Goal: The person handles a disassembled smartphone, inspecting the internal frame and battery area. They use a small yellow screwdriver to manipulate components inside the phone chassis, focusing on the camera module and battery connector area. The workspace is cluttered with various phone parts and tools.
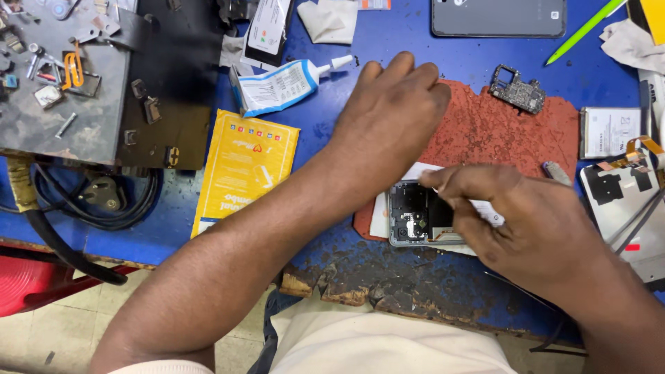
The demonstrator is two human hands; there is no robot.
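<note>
while left hand (388, 118) rests loosely curled on red mat (499, 131) | right hand (512, 221) grip pinched over opened phone (419, 215)

Yellow packet (246, 166): flat rectangle, left of bench's middle, near front edge.
Glue tube (280, 84): white-blue label, behind packet.
Grey screen (497, 16): rectangle, back edge.
</note>
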